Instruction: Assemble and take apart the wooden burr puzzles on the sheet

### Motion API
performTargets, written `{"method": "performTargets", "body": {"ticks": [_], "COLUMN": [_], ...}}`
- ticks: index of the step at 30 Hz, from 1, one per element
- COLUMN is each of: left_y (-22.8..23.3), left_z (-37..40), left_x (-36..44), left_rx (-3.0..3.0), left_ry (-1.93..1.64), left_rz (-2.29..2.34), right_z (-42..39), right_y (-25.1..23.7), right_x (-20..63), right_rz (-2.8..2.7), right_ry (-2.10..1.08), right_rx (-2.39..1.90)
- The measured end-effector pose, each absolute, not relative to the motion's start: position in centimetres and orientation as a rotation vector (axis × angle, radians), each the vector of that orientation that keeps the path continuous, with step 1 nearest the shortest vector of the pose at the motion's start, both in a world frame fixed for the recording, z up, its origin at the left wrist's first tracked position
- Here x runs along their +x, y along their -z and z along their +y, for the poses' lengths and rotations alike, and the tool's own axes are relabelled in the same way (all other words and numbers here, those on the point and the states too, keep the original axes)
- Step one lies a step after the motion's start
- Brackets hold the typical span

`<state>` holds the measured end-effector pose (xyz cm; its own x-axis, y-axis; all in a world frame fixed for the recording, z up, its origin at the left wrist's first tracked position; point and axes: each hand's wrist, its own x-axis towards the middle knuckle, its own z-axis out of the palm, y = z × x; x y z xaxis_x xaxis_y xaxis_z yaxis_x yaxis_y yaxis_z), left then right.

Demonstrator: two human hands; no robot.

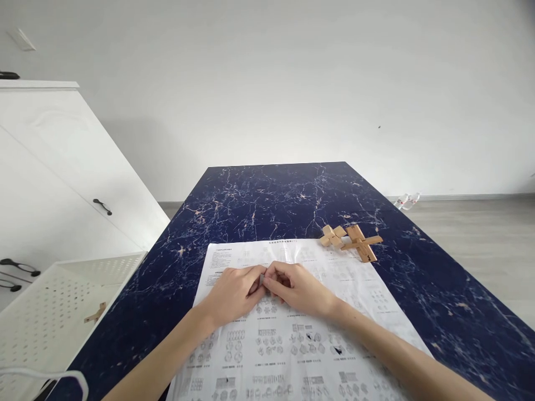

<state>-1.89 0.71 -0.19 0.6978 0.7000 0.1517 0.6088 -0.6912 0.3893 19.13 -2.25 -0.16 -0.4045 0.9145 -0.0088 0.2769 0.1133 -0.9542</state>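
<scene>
My left hand (236, 292) and my right hand (292, 287) meet over the upper middle of a large printed sheet (251, 362). Fingers on both are curled, with the thumbs and forefingers pinched together at the tips. Whatever sits between those fingertips, if anything, is hidden. Small diagrams and lines of text cover the white paper. Beyond my right hand, at the sheet's top right corner, rest two wooden puzzles: a small pale one made of crossed blocks (333, 236) and a larger brown one of crossed slats (362, 243).
The dark blue marble-patterned table (276, 200) reaches towards a white wall. To the left, a white perforated basket (54, 301) holds a wooden cross-shaped piece (96, 313); a white cable (75, 376) loops at its near end. A white cabinet (75, 150) stands behind it.
</scene>
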Motion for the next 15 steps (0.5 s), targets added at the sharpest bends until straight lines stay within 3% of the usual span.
{"method": "performTargets", "body": {"ticks": [15], "left_y": [0.18], "left_z": [0.72], "left_x": [-1.97], "left_rx": [2.584], "left_ry": [-0.386], "left_rz": [1.053], "right_z": [-2.19], "right_y": [0.06], "right_x": [19.06], "right_rz": [-1.774], "right_ry": [-1.303], "right_rx": [-1.167]}}
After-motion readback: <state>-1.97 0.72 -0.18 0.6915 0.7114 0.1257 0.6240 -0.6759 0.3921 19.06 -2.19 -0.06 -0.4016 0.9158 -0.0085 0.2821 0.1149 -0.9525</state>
